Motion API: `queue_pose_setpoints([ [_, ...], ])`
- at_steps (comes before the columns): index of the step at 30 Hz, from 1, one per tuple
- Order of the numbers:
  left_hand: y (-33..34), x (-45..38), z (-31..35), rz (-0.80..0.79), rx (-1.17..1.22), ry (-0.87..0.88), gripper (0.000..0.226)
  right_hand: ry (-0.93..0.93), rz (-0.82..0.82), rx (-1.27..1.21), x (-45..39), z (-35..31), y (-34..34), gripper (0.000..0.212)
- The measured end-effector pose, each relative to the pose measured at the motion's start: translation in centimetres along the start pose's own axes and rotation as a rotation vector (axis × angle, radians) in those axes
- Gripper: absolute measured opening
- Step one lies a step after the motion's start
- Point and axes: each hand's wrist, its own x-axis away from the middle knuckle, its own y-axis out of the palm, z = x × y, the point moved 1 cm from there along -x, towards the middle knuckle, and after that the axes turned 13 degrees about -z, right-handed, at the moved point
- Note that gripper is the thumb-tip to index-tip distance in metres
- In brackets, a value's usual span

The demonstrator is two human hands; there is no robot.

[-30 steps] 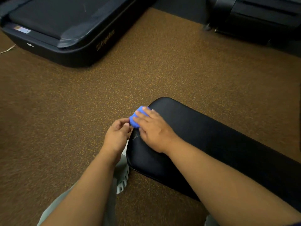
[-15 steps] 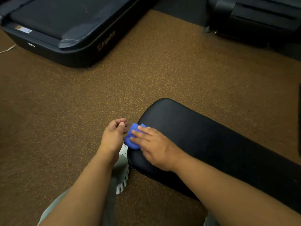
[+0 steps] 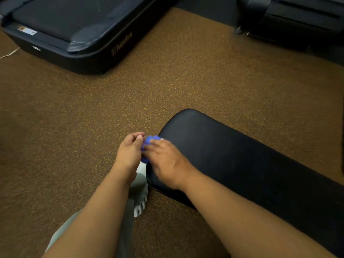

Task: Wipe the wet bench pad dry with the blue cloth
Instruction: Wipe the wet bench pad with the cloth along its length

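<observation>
A black padded bench pad runs from the centre of the head view toward the lower right. At its left rounded end a small bunched blue cloth shows between my two hands. My right hand lies over the cloth on the pad's edge, fingers bent onto it, slightly blurred. My left hand is just off the pad's left edge, fingers curled with thumb and fingertips against the cloth's left side. Most of the cloth is hidden under the hands.
Brown speckled floor surrounds the bench. A dark treadmill deck lies at the upper left, another dark machine at the upper right. My white shoe and pale trouser leg sit under my left forearm.
My right hand has slid the cloth down along the pad's left end and off its edge toward my left hand. The left hand has closed in on the cloth.
</observation>
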Motion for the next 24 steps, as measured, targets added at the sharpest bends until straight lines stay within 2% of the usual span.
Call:
queue_pose_setpoints([
  [5, -0.3, 0.2, 0.2, -0.010, -0.019, -0.012, 0.021, -0.181, -0.092, -0.021, 7.0, -1.0, 1.1, 0.039],
  [9, -0.3, 0.3, 0.2, -0.027, -0.024, -0.027, 0.022, -0.300, -0.175, 0.114, 11.7, 0.8, 1.3, 0.037],
  [12, -0.3, 0.5, 0.1, -0.031, -0.039, -0.046, 0.022, -0.327, -0.073, 0.100, 10.2, 2.8, 0.6, 0.033],
  [14, -0.3, 0.7, 0.0, -0.030, -0.049, -0.053, 0.023, -0.170, 0.124, 0.087, 7.5, 5.1, -0.4, 0.035],
  [16, -0.4, 0.9, 0.0, -0.030, -0.054, -0.058, 0.024, 0.133, 0.281, 0.057, 4.7, 7.2, -1.9, 0.038],
  [18, -0.3, 0.9, 0.1, -0.031, -0.059, -0.061, 0.024, 0.412, 0.324, -0.004, 2.2, 7.5, -2.7, 0.041],
  [19, -0.2, 0.8, 0.0, -0.028, -0.061, -0.063, 0.024, 0.431, 0.325, -0.025, 1.4, 6.8, -2.4, 0.042],
  [21, 0.2, 0.6, 0.0, -0.027, -0.058, -0.062, 0.022, 0.244, 0.311, 0.002, 1.6, 4.2, -0.7, 0.041],
  [24, 0.9, 0.2, -0.1, -0.064, -0.077, -0.045, 0.020, -0.048, 0.116, 0.000, 6.2, 0.7, 1.6, 0.040],
])
